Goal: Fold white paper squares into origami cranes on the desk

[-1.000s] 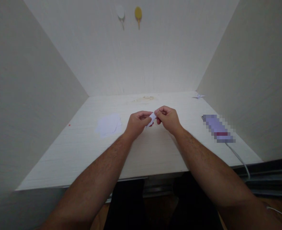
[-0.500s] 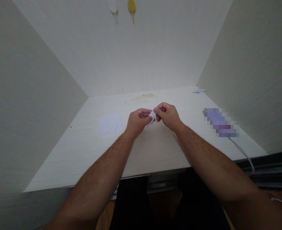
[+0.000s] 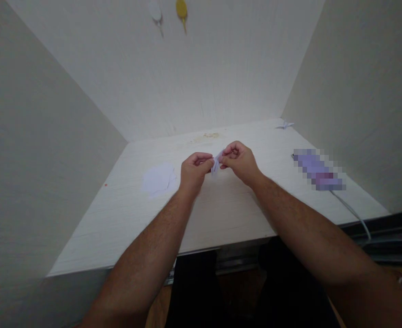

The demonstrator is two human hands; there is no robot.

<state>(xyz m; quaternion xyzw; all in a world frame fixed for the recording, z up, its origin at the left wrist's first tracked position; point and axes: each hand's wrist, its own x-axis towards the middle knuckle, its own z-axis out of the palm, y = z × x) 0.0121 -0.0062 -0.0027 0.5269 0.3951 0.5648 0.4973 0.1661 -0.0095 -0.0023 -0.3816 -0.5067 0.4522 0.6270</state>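
Note:
A small folded piece of white paper (image 3: 216,163) is pinched between both my hands above the middle of the white desk (image 3: 221,209). My left hand (image 3: 193,172) grips its left side with fingers curled. My right hand (image 3: 240,161) pinches its right side with thumb and forefinger. Most of the paper is hidden by my fingers.
A small stack of white paper sheets (image 3: 159,179) lies on the desk to the left. A blurred purple object (image 3: 318,169) with a white cable (image 3: 351,212) sits at the right. A tiny folded paper figure (image 3: 284,124) rests in the far right corner. Walls enclose three sides.
Both hands have stayed together on the paper, with fingers shifting slightly. The camera view has drifted, so the hands sit a little higher in the picture.

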